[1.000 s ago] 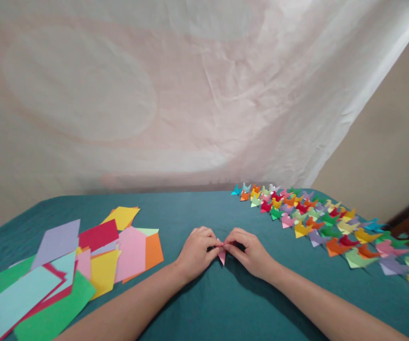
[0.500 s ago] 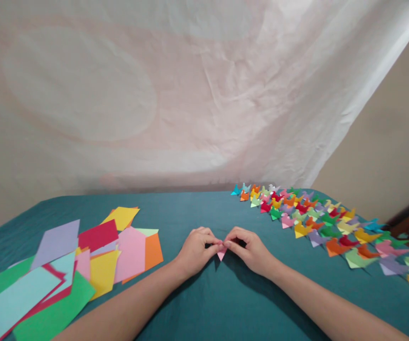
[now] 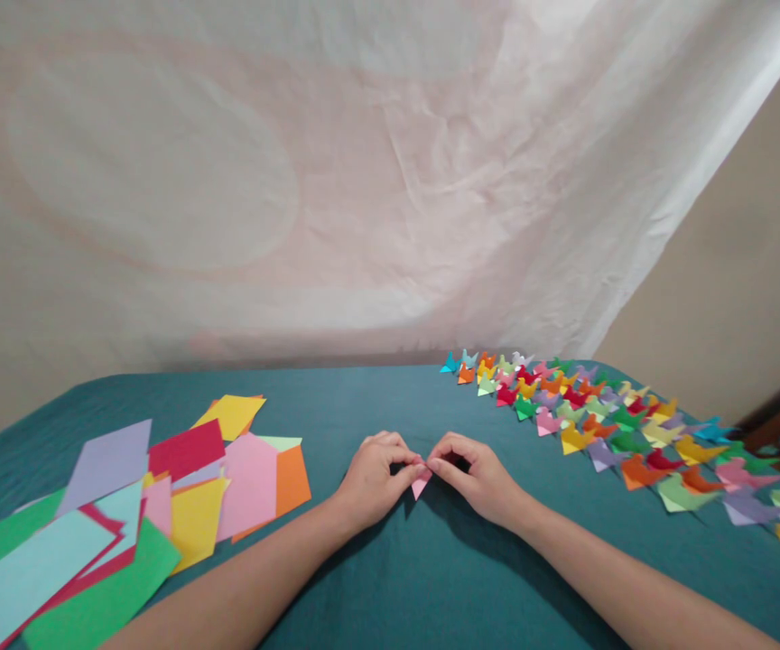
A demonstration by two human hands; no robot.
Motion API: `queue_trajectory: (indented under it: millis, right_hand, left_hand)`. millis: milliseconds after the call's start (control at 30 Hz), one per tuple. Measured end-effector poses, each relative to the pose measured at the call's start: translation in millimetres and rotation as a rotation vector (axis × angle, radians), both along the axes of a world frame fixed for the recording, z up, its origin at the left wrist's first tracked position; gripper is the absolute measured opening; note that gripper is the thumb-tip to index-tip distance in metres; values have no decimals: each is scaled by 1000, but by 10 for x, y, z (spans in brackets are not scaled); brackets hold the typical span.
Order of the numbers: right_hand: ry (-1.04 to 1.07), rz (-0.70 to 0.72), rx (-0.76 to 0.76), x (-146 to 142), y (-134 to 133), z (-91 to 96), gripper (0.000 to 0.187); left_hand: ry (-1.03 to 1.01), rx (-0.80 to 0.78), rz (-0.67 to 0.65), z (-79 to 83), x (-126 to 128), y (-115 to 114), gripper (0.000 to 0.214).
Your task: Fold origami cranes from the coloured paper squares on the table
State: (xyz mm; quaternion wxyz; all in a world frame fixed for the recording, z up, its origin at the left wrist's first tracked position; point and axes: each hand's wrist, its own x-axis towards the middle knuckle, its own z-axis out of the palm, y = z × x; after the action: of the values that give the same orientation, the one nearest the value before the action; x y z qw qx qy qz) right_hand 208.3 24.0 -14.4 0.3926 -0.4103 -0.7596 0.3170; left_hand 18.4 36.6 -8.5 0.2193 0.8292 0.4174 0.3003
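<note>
A small folded piece of pink paper point(image 3: 421, 486) is pinched between my two hands at the front middle of the table, its pointed end hanging down. My left hand point(image 3: 382, 474) grips it from the left with thumb and fingertips. From the right, my right hand point(image 3: 471, 469) pinches its upper edge, fingertips almost meeting those of the left. My fingers cover the upper part of the paper, so its full shape is hidden.
Overlapping sheets of coloured paper point(image 3: 109, 506) lie on the left of the teal-covered table point(image 3: 363, 397). Rows of small folded paper birds point(image 3: 580, 438) stand along the right side. A pale cloth point(image 3: 336, 181) hangs behind the table.
The pink paper has tilted slightly, its lower point shifting a little to the left. Both hands keep nearly the same place and grip.
</note>
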Motion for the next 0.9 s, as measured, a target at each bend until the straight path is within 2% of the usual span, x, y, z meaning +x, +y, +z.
queue_trajectory:
  millis: [267,600,900]
  right_hand:
    - [-22,7,-7,-36,-8,-45,13]
    - [-71,5,53,-24,-10,-74,16]
    - [-101,-13,93,-23,-24,-57,15]
  left_hand:
    - [2,28,3,2,-21,10,18]
    - [69,74,-1,32,-20,-20,16]
    - [13,17,-4,-33,-7,22,15]
